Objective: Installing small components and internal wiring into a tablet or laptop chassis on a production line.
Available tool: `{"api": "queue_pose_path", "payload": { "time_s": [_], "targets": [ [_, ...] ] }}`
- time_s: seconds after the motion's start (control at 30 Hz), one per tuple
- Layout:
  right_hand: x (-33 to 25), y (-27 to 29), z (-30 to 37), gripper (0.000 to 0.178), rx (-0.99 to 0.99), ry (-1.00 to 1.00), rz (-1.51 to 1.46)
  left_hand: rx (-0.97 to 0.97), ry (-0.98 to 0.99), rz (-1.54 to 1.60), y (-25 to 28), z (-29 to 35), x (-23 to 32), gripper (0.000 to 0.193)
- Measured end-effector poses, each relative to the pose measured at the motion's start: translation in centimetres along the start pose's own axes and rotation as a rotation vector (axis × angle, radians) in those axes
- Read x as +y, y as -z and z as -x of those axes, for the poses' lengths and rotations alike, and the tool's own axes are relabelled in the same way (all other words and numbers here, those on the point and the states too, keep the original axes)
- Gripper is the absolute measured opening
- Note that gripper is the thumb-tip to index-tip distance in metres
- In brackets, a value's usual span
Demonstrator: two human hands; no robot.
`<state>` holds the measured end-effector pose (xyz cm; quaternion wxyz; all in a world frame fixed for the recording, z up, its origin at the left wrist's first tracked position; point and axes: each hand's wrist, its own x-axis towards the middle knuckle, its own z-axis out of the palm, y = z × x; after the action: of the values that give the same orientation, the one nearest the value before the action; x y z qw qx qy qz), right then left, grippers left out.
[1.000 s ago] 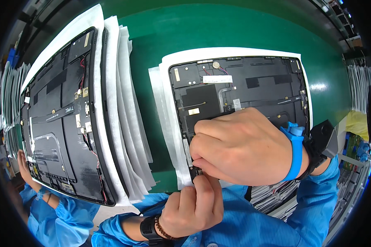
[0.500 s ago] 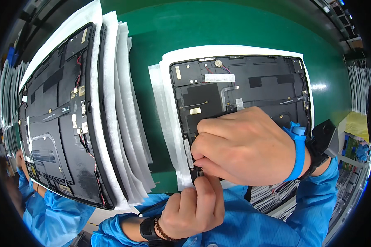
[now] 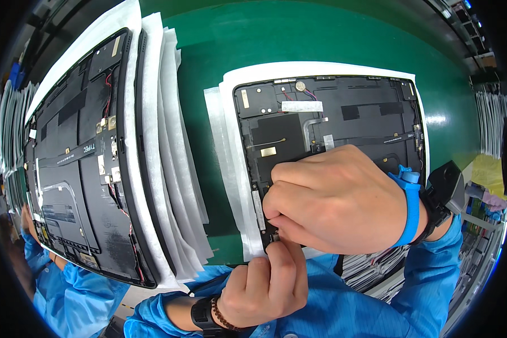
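Observation:
A black tablet back housing [image 3: 355, 127] with wires, tape strips and small metal pads lies on white foam sheets [image 3: 231, 146] in front of me. My right hand [image 3: 332, 200] rests over its lower left part, with thumb and fingers pinched together near the left edge. Whatever sits in that pinch is hidden. My left hand [image 3: 267, 281] is curled at the near left corner of the housing. Its thumb and forefinger close on that corner, just below the right fingertips, beside a small metallic part [image 3: 274, 237].
To the left stands a stack of similar black housings [image 3: 79, 163] interleaved with white foam sheets [image 3: 177, 169]. The green table [image 3: 332, 34] runs beneath. Another person's blue sleeve [image 3: 76, 293] shows at lower left. Racks of thin panels [image 3: 493, 121] stand at the right.
Both hands stay in nearly the same pose at the housing's near left corner. The view has shifted very slightly.

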<state>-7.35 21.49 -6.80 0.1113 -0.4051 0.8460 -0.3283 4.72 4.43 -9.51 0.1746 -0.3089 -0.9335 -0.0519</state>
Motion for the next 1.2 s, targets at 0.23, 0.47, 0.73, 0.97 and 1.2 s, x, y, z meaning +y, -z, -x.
{"api": "queue_pose_path", "payload": {
  "time_s": [0.23, 0.47, 0.73, 0.97, 1.2],
  "targets": [
    [-0.3, 0.2, -0.3, 0.016, -0.033, -0.021, 0.031, -0.010, 0.017, 0.036, 0.5, -0.2, -0.3, 0.024],
    [-0.2, 0.6, -0.2, 0.016, -0.067, -0.031, 0.028, 0.079, 0.053, 0.247, 2.0, 0.6, -2.4, 0.025],
    [0.0, 0.6, -0.2, 0.015, -0.111, -0.035, 0.050, -0.162, 0.102, 0.273, 3.7, -0.3, -4.5, 0.033],
    [0.1, 0.5, -0.2, 0.015, -0.099, -0.028, 0.053, -0.148, -0.232, 0.066, 3.8, -1.7, -6.6, 0.047],
    [0.3, 0.5, -0.1, 0.015, -0.083, -0.014, 0.024, -0.275, -0.325, 0.087, 4.5, -2.3, -7.1, 0.030]
  ]
}}
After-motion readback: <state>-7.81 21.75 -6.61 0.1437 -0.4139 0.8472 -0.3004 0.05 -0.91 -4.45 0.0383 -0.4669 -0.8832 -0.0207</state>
